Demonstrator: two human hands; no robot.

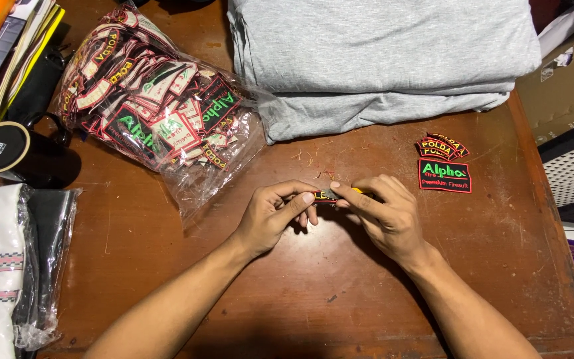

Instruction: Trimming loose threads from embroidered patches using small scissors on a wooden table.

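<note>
Both forearms reach in from the near edge of the brown wooden table (pixel 340 292). The left hand (pixel 270 216) and right hand (pixel 383 213) meet at the middle, fingers pinched closed on a small black embroidered patch (pixel 325 195) held just above the tabletop between them. Further right, a rectangular black patch with red border (pixel 444 176) lies flat, small curved patches (pixel 442 146) stacked touching its far edge. Far left, a clear plastic bag of patches (pixel 151 106); beyond the hands, folded grey cloth (pixel 380 60).
</note>
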